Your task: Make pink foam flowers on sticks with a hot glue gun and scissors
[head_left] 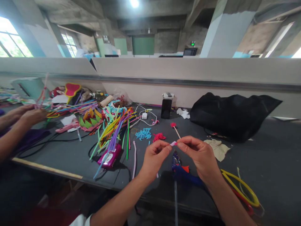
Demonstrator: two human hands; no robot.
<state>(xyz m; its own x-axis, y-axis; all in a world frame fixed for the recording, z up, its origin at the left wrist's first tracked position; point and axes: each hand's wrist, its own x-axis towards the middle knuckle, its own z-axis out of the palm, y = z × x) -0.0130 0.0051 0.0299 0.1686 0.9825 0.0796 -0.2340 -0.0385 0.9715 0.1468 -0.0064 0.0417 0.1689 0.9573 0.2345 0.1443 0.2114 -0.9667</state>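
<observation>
Head: one piece [173, 143] in two hands [154, 156] (wearer's)

On the table [277, 160], 1 phone [166, 109] stands between the charger [144, 115], left, and the bag [230, 116], right; the glue gun [187, 177] lies before them, the cloth [217, 150] before the bag

A dark grey tabletop [265, 157] runs across the room, backed by a low off-white partition [188, 67] with a dark metal rail [199, 82] along it. Beyond, bare concrete beams [152, 11] cross the ceiling, where one round lamp [134, 3] glows white. Pillars painted white and pale blue [225, 28] stand to either side. Daylight fills the paned windows [13, 39] at the left. Green panels [143, 45] mark the far wall, and a lit green exit sign [192, 43] hangs right of them.
</observation>
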